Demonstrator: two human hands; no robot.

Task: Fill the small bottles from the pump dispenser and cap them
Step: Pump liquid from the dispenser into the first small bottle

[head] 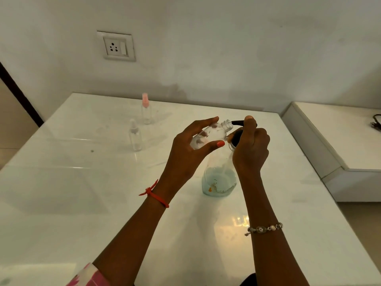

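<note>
Clear capped bottle, pink-capped bottle left of pump dispenser; wall socket behind.

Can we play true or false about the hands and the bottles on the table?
1. The left hand holds a small bottle that has no cap on. True.
2. The right hand lies flat on the table. False: it grips the black head of the pump dispenser.
3. The pump dispenser is full to the top. False: liquid shows only near its bottom.
4. A pink-capped bottle and a clear-capped bottle stand farther back on the table. True.
</note>
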